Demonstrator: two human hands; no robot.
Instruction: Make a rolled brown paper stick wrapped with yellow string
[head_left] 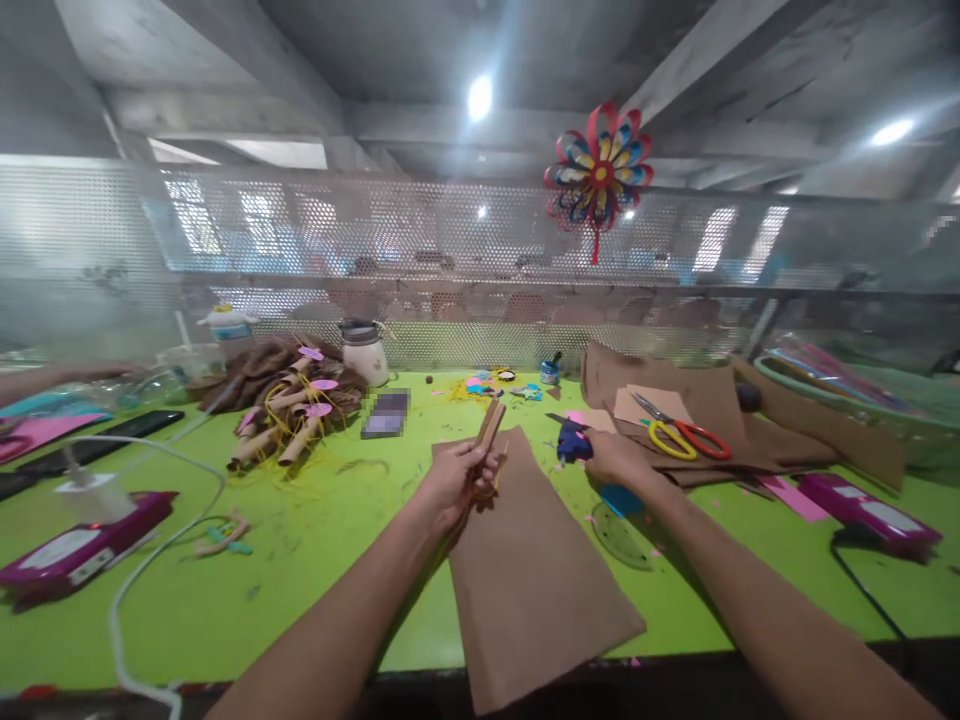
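both arms reach forward, low over the tabletop (315, 560). the left hand (459, 480) grasps a brown paper roll (490, 425), tilted above a brown paper sheet (532, 580). the right hand (616, 458), palm down, is at the dark blue scissors (574, 443); whether its fingers grip them i cannot tell. the tabletop is bright green, scrap-strewn; beyond are a perforated screen (450, 235) and concrete beams (720, 60).
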